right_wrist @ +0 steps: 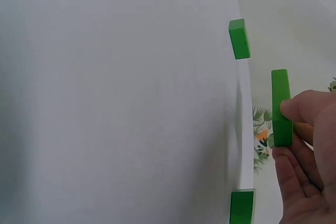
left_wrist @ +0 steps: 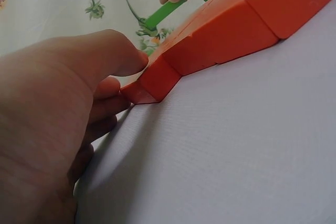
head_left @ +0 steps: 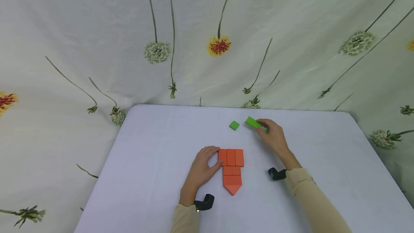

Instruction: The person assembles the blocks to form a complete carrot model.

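Orange blocks (head_left: 231,171) lie joined in an arrow-like shape, three upright rectangles in its top row and a triangular tip nearest the person. At that row's left end, my left hand (head_left: 202,166) holds the leftmost orange block (head_left: 222,157) between thumb and fingers. The left wrist view shows the thumb (left_wrist: 123,59) at its upper edge. Farther back, my right hand (head_left: 274,136) pinches a long green block (head_left: 253,122), held above the table in the right wrist view. A small green block (head_left: 234,125) lies to its left; another green block (right_wrist: 241,206) is partly hidden by the hand.
The table (head_left: 155,146) has a white cover and rounded far corners. Behind it hangs a pale cloth (head_left: 200,71) printed with flowers. Black wrist cameras (head_left: 205,202) are strapped to both wrists and stick out over the table.
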Tool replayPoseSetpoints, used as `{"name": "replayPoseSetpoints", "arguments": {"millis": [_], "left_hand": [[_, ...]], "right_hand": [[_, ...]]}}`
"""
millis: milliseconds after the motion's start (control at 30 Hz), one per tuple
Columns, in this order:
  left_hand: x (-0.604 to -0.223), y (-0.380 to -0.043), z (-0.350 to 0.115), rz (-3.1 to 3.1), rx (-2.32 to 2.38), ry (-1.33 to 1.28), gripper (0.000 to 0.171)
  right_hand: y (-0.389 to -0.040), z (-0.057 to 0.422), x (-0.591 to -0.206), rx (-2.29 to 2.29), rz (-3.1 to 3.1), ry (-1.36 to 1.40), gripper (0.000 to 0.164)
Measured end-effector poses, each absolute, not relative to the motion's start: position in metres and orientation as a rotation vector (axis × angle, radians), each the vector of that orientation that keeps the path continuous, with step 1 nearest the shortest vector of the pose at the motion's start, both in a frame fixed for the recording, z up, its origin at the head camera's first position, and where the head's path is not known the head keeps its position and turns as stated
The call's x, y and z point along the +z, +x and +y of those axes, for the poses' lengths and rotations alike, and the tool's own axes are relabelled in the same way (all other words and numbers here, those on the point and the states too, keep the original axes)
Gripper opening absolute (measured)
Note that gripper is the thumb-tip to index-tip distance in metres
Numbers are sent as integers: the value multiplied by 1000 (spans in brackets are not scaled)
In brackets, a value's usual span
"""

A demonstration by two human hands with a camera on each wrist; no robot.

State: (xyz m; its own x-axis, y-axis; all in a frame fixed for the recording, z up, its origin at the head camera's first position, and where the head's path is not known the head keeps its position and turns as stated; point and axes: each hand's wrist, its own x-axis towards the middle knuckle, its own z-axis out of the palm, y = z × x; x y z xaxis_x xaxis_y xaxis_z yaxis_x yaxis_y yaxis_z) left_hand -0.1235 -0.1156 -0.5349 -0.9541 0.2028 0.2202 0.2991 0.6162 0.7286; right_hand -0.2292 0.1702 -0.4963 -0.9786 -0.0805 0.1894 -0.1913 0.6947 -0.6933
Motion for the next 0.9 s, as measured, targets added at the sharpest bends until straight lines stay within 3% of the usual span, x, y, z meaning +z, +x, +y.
{"name": "replayPoseSetpoints", "arguments": {"millis": [900], "left_hand": [[-534, -124, -115, -2744, -1235, -410, 46]], "right_hand": [[-204, 147, -503, 1201, -2828, 639, 37]]}}
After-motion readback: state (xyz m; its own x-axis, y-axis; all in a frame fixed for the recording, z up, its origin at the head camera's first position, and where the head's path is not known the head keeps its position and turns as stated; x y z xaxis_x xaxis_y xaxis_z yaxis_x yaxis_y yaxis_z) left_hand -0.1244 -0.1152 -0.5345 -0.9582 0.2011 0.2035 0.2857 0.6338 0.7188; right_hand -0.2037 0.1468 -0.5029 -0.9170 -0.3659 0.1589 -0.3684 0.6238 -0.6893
